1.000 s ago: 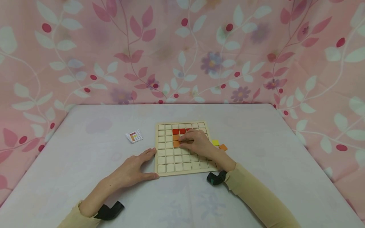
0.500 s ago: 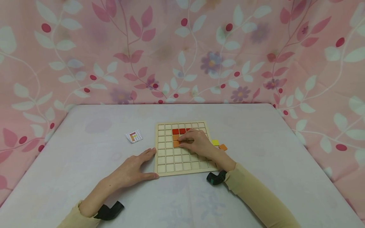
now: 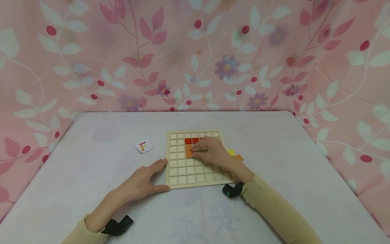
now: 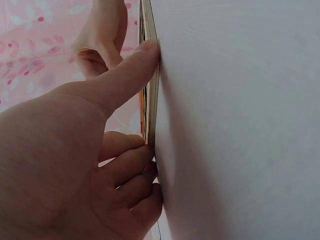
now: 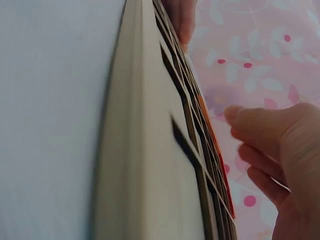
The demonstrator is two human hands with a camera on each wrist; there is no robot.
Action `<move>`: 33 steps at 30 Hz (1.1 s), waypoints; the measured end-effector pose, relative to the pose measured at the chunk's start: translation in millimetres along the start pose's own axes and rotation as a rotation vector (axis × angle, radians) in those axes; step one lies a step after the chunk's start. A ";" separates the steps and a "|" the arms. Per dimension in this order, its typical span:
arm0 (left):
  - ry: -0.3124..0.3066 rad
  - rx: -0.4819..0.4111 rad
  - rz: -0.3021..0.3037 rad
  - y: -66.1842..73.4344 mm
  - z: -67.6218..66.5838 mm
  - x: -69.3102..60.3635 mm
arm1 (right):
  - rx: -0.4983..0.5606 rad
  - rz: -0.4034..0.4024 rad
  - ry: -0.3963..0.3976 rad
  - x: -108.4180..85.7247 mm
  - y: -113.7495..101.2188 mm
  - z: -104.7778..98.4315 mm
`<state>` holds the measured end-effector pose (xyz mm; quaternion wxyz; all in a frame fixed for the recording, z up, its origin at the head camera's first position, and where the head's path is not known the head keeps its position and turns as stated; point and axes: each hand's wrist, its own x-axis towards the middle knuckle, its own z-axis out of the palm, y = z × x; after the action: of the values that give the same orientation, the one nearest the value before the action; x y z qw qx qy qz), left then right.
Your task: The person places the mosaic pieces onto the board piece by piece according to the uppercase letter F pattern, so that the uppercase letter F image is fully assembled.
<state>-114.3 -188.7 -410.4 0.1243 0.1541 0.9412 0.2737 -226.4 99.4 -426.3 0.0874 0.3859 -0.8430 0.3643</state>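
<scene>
My left hand [image 3: 140,184] braces the wooden grid board [image 3: 182,170] on the surface [image 3: 91,162], its fingers spread: fingertips against the left edge, thumb at the near left corner. My right hand [image 3: 214,154] hangs over the board, thumb and forefinger close beside the orange tiles [image 3: 189,154], which sit in two cells just below the row of red tiles [image 3: 188,140]. No tile shows between those fingers, but my own hand blocks the view, so I can't fairly say whether they're pinching one.

From here, a tile pressed down off-centre could, I think, catch on a ridge between cells and sit tilted. Fingertips drawn off sideways might drag an orange tile out of its cell. If my left hand eases off, the board could slide under the right one. My right wrist is also near the loose yellow tile [image 3: 231,153] and loose orange tile [image 3: 239,157] beside the board's right edge; a careless sweep of the arm could scatter both. The printed card [image 3: 144,146] lies apart, left of the board.
</scene>
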 end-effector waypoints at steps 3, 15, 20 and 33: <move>0.003 0.002 0.004 0.0 0.2 0.1 | 0.046 -0.003 0.038 -0.5 4.1 -6.5; 0.004 0.000 0.001 0.6 0.4 0.0 | 0.099 0.299 0.000 -30.7 27.2 -54.9; 0.004 -0.005 -0.002 0.2 0.5 0.0 | 0.054 0.419 -0.017 -48.3 36.5 -77.1; 0.005 0.007 0.006 1.6 -0.5 -1.3 | 0.014 0.476 0.011 -89.5 53.4 -117.1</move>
<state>-112.9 -188.1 -408.9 0.1206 0.1565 0.9420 0.2712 -218.7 255.2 -409.6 0.0011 0.1750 -0.9072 0.3826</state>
